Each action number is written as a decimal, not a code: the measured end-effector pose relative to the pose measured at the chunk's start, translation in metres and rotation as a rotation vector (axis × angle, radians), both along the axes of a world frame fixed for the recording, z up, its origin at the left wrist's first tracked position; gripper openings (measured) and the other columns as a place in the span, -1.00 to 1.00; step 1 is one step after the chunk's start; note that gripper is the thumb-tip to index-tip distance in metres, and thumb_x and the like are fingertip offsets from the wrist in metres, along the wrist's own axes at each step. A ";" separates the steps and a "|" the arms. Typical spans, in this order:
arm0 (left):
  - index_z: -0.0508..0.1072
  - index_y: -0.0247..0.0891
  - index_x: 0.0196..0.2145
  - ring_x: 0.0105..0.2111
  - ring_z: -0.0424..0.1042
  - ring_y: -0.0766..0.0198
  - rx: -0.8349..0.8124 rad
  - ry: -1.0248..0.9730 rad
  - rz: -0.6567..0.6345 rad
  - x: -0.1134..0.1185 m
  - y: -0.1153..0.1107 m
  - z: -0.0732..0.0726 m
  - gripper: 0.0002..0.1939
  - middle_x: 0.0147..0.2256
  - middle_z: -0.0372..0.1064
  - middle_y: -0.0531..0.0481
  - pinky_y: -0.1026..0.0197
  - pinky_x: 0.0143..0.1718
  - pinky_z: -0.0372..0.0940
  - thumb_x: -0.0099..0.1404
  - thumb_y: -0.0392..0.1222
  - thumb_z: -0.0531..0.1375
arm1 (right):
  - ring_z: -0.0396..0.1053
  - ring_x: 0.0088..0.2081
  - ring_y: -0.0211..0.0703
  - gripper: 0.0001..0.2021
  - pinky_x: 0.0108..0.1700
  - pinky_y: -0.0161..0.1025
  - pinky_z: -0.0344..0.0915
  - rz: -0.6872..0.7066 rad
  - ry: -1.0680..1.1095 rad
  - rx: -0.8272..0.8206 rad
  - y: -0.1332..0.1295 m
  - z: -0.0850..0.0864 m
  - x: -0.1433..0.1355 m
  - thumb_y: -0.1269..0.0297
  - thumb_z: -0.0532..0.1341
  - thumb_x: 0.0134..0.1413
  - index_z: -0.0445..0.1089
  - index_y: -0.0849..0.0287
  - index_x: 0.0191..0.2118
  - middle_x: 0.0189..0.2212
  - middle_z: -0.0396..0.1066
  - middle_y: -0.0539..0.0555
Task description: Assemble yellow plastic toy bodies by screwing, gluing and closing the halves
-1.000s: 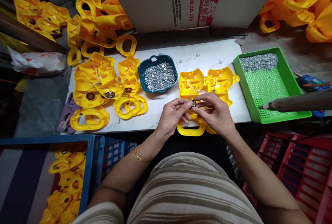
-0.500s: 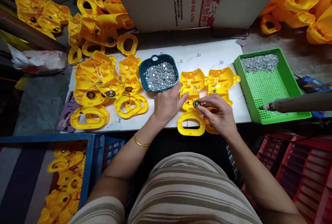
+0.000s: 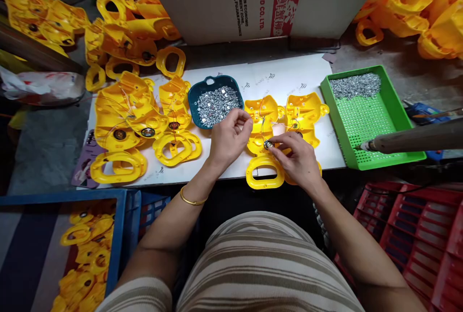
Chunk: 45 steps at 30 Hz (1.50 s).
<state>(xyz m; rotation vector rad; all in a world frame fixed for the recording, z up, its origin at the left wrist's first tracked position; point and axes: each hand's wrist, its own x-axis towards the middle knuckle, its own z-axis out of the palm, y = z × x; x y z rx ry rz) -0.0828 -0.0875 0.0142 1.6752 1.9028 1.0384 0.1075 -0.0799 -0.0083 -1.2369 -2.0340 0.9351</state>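
My right hand (image 3: pixel 300 157) pinches a small round speaker (image 3: pixel 268 144), dark-rimmed with a silvery centre, over the lower part of a yellow plastic shell (image 3: pixel 261 112) with thin wires inside. A second yellow shell (image 3: pixel 304 109) lies to its right, partly behind that hand. My left hand (image 3: pixel 230 138) has its fingers curled, thumb against fingertips, beside the dark teal bowl (image 3: pixel 191 104) of small metal parts. Whatever those fingers may hold is hidden. In front of the first shell lies a yellow oval ring (image 3: pixel 265 186); another sits mostly under my right hand.
On the left of the white board (image 3: pixel 289 70) are more yellow shells (image 3: pixel 119 104) and rings (image 3: pixel 119 166). A green basket (image 3: pixel 394 150) with small metal pieces stands right, a dark rod reaching over it. Behind is a large carton (image 3: pixel 217 3); blue (image 3: pixel 121 235) and red crates (image 3: pixel 415 225) flank me.
My left hand has lifted slightly beside the bowl, its fingers going from stretched out to curled. My right hand still has the speaker over the shell. The whole view has shifted a little.
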 end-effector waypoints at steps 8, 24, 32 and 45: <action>0.44 -0.24 -0.01 -0.46 0.44 0.26 -0.137 0.344 0.054 0.001 -0.018 -0.008 -0.66 -0.45 0.46 0.04 0.28 -0.38 0.23 0.30 -0.08 0.16 | 0.42 -0.30 -0.17 -0.75 -0.47 -0.28 0.08 -0.019 -0.457 0.147 -0.001 0.014 -0.021 0.13 0.12 0.25 0.45 0.02 -0.06 -0.11 0.46 0.04; 0.20 -0.33 0.18 0.13 0.31 0.13 -0.123 0.048 -0.081 0.013 -0.031 -0.029 -0.47 0.14 0.30 -0.17 0.12 0.11 0.27 0.25 -0.35 0.13 | 0.41 -0.21 -0.17 -0.72 -0.47 -0.24 -0.08 0.052 -0.598 0.188 0.002 0.007 -0.030 0.14 0.03 0.31 0.44 -0.05 -0.02 -0.13 0.49 0.00; 0.20 -0.26 0.17 0.09 0.33 0.12 -0.121 -0.016 -0.058 0.014 -0.030 -0.032 -0.45 0.12 0.31 -0.16 0.10 0.06 0.30 0.22 -0.37 0.12 | 0.40 -0.22 -0.15 -0.71 -0.48 -0.22 -0.12 0.040 -0.639 0.150 -0.001 0.010 -0.035 0.15 0.03 0.31 0.44 0.01 -0.03 -0.18 0.48 0.07; 0.18 -0.22 0.14 -0.39 0.43 0.34 -0.188 -0.152 -0.009 0.015 -0.026 -0.030 -0.42 -0.10 0.41 -0.07 0.27 -0.29 0.37 0.16 -0.34 0.19 | 0.41 -0.19 -0.18 -0.74 -0.45 -0.24 -0.03 0.102 -0.622 0.159 0.005 0.005 -0.027 0.18 0.07 0.29 0.45 -0.02 -0.03 -0.15 0.50 0.01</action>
